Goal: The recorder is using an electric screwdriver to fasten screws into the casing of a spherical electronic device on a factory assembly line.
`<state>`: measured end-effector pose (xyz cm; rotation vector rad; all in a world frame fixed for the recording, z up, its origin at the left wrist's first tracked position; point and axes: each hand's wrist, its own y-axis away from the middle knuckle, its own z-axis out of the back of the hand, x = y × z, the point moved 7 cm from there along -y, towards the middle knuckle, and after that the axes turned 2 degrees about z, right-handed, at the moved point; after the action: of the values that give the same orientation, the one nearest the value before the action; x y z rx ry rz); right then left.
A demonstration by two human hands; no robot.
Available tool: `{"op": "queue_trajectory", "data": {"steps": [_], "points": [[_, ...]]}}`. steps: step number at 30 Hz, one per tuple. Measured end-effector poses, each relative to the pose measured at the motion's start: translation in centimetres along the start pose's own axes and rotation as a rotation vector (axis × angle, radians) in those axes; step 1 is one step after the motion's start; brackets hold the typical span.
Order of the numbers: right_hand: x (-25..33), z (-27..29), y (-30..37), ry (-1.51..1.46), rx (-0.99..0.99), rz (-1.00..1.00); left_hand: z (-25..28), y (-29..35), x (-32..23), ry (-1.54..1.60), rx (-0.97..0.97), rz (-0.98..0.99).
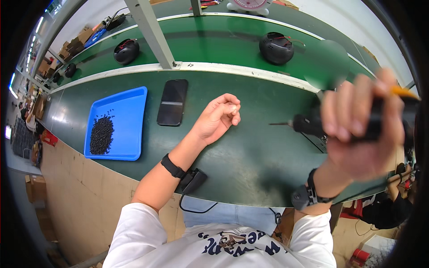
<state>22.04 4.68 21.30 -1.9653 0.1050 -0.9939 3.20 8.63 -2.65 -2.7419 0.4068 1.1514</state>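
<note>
My right hand [357, 120], smeared a little by motion, is wrapped round a black electric screwdriver [308, 125] held up at the right. Its thin bit points left over the green table. My left hand [219, 117] hovers above the middle of the table with its fingers curled in and the thumb against them; whether something small sits between them I cannot make out. Left of it lies a black phone [172, 102]. Farther left is a blue tray [127, 120] with a heap of small black screws [102, 136].
Behind a pale metal rail [241, 70] runs a green conveyor belt [214, 40]. Round black housings [276, 48] with red wires sit on it. A grey post [152, 33] rises from the rail. A small pink fan [249, 3] stands at the back. Another person [389, 207] is at the lower right.
</note>
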Motion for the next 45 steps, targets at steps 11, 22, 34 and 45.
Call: {"op": "queue_trajectory", "data": {"steps": [11, 22, 34, 45], "points": [[-7.8, 0.2, 0.2, 0.381, -0.204, -0.322, 0.1, -0.1, 0.3, 0.06, 0.072, -0.008], [-8.9, -0.4, 0.5, 0.342, -0.201, -0.375, -0.4, 0.0, -0.4, 0.14, 0.133, -0.057], [-8.4, -0.6, 0.4, 0.345, -0.195, -0.359, -0.6, 0.2, -0.3, 0.122, 0.212, -0.076], [-8.6, -0.2, 0.2, 0.376, -0.158, -0.322, -0.5, 0.1, -0.4, 0.11, 0.221, -0.065]]}}
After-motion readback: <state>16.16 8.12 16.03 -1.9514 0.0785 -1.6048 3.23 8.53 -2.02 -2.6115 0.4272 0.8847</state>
